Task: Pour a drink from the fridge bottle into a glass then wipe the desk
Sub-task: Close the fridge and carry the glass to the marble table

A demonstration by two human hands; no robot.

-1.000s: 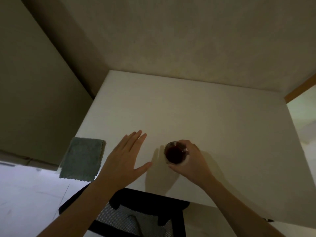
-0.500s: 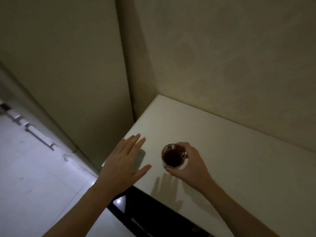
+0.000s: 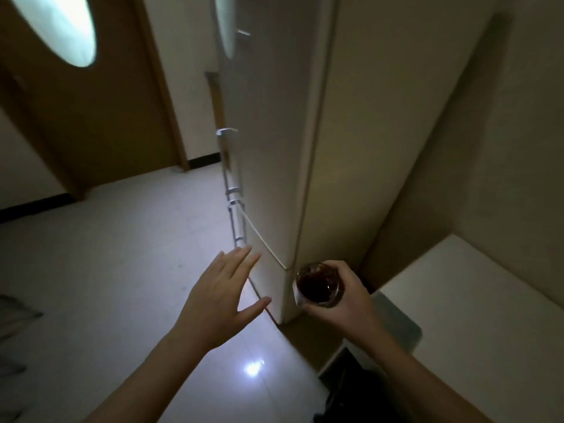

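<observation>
My right hand [image 3: 351,306] is wrapped around a small glass [image 3: 317,285] of dark red drink and holds it upright in the air, off the left end of the white desk [image 3: 476,303]. It is in front of the lower corner of the tall white fridge [image 3: 274,148]. My left hand [image 3: 219,297] is empty with fingers spread, held out just below the fridge's metal handles [image 3: 235,218]. Both fridge doors are closed. A grey cloth [image 3: 393,322] lies on the desk's near left corner. No bottle is in view.
A black chair [image 3: 345,383] sits low beside the desk's corner. Pale tiled floor [image 3: 106,285] stretches to the left of the fridge. A brown wooden door [image 3: 85,117] stands at the back left, and a beige wall runs behind the desk.
My view has swung left from the desk to the fridge. The glass has been lifted off the desk in my right hand, and my left hand has moved out toward the fridge.
</observation>
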